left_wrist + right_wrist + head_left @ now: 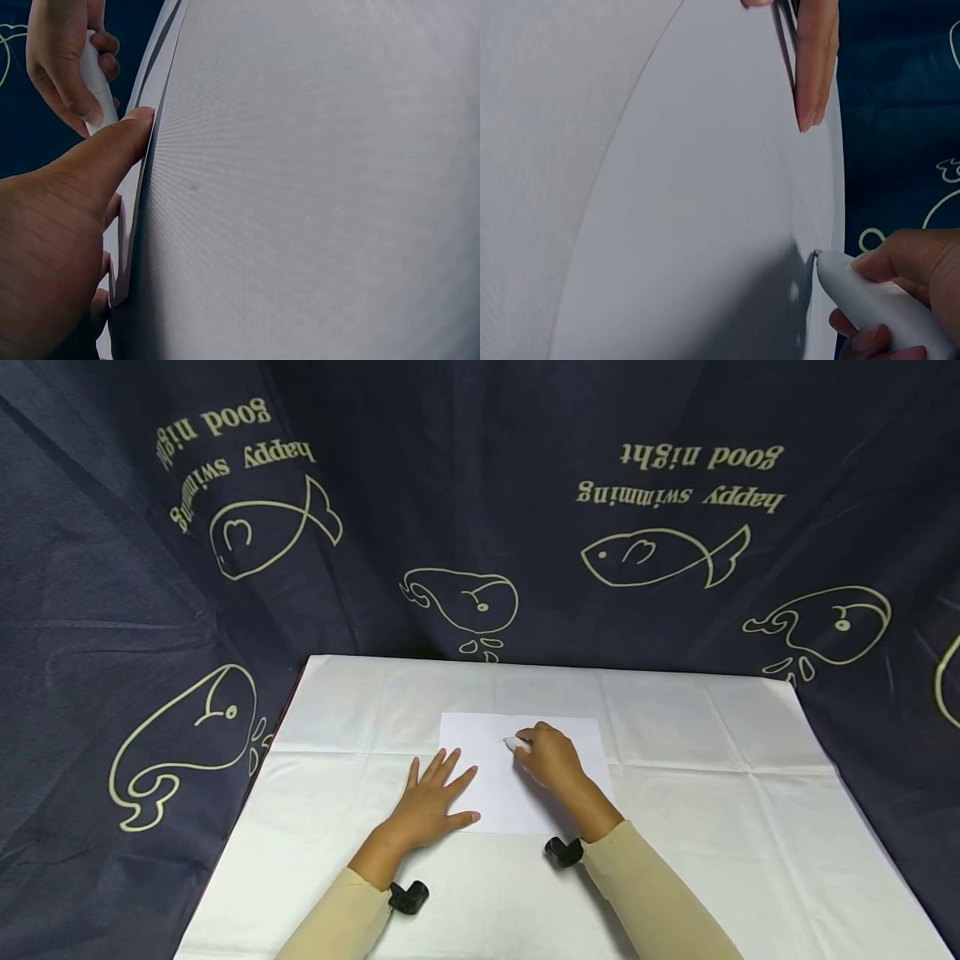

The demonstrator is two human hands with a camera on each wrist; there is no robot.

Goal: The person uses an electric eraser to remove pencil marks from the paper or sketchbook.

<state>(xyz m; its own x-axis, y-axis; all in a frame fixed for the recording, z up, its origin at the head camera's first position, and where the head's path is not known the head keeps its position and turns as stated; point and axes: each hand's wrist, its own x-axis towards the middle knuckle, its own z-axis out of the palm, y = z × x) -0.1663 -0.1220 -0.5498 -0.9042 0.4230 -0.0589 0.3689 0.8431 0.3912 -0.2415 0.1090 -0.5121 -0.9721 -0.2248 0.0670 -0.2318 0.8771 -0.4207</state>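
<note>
A sheet of white paper lies on the white-covered table. My left hand rests with spread fingers over the sheet's left edge, the thumb near its lower edge. Above the middle of the sheet, my right hand grips a thick white pen-shaped tool. Its small dark tip points left in the head view and is right at the paper's surface in the right wrist view, where the hand's shadow falls across the sheet. In the left wrist view, the same tool shows between the right hand's thumb and curled fingers.
White cloth with fold creases covers the table. Behind it hangs a dark blue curtain printed with fish, whales and upside-down lettering. A small black device sits at the left wrist, and a black device at the right.
</note>
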